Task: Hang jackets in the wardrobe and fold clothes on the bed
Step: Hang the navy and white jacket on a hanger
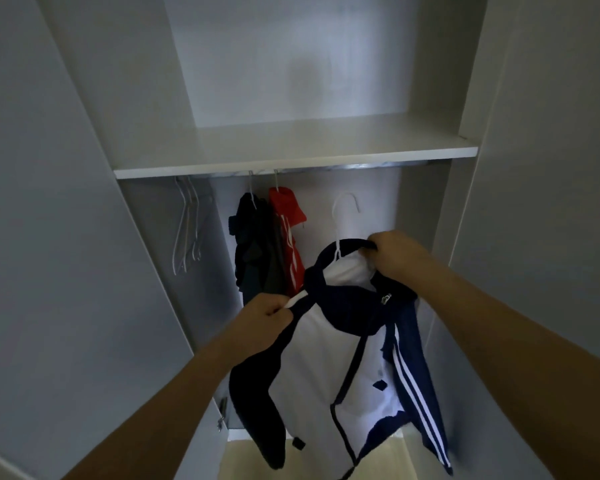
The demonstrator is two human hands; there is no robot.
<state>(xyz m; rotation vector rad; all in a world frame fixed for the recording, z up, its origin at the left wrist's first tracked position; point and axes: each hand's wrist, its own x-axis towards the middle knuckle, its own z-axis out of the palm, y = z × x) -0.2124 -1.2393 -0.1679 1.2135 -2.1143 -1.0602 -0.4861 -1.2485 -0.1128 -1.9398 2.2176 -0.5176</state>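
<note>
Hands first: the left hand (pixel 267 315) is curled tight at about seven o'clock from the middle of the view, its grip pinching the shoulder edge of a navy and white jacket (pixel 340 355) where a white stripe meets the dark cloth. The right hand (pixel 394 252), at about four o'clock, has its fingers closed over the dark collar at the top of the same jacket. Between the two hands the garment hangs open in front of the wardrobe (pixel 84 237), white lining showing, one dark sleeve drooping toward six o'clock and a striped blue sleeve hanging toward five o'clock.

A white hanger (pixel 340 216) sits inside the jacket's neck, its hook sticking up just above the collar, below the rail (pixel 326 167) and not on it.

Under the wardrobe shelf (pixel 291 150) the rail runs across. On it, toward the left of the jacket, hang a dark jacket (pixel 253 247) and, touching it on the right, a red garment (pixel 290 237) with white markings. Farther left, at about nine o'clock, a few bare white hangers (pixel 187 230) dangle together. A metal hinge (pixel 221 414) shows low on the left panel, near the drooping sleeve.
</note>
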